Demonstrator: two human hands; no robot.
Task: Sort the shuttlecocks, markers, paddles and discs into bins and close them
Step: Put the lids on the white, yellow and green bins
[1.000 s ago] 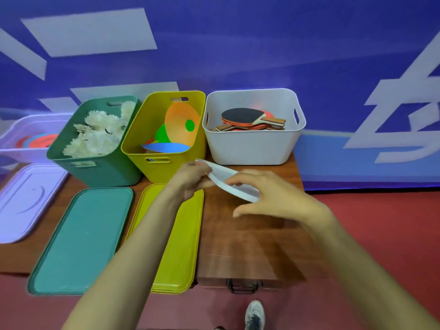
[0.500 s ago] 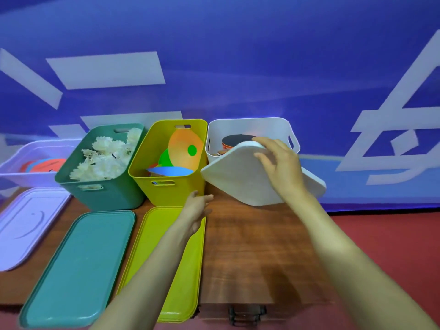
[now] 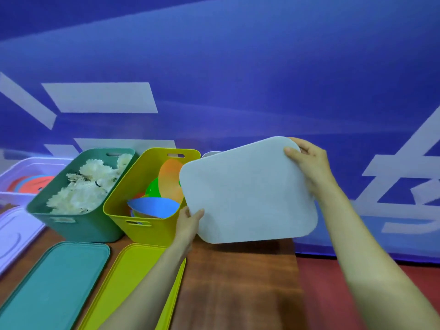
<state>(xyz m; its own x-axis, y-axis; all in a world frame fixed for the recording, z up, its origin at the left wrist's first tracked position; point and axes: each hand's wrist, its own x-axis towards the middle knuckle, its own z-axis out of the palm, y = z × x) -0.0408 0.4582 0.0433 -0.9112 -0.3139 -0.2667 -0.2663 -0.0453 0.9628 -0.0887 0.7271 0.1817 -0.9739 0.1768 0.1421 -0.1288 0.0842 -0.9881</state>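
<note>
Nothing readable; the blue wall bears only cropped white strokes.

Rounded white lid lifted, tilted, hiding most of white bin. Green bin open, full of white shuttlecocks. Yellow bin open, coloured discs leaning inside. Green lid, yellow lid flat in front.

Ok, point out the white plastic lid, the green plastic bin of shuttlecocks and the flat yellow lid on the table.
white plastic lid (image 3: 247, 191), head view, middle of its face.
green plastic bin (image 3: 90, 228), head view, near outer wall.
flat yellow lid (image 3: 123, 282), head view, bare top surface.
</note>
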